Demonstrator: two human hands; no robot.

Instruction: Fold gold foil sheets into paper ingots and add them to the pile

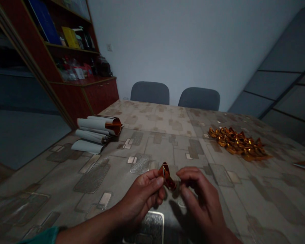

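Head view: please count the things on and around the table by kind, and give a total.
Folded gold foil piece held in the left hand and right hand: 1
Pile of folded gold pieces: 1 pile, single pieces too many to count
Stack of curled foil sheets: 1
Grey chairs: 2
Table: 1
Total: 6

2 grey chairs (149, 92), red bookshelf (73, 61), rolled paper sheets (96, 132), patterned table (66, 176)

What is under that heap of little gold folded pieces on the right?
The heap of gold folded pieces lies straight on the patterned table cover. No tray or sheet shows at its edges; the cover beneath the heap is hidden.
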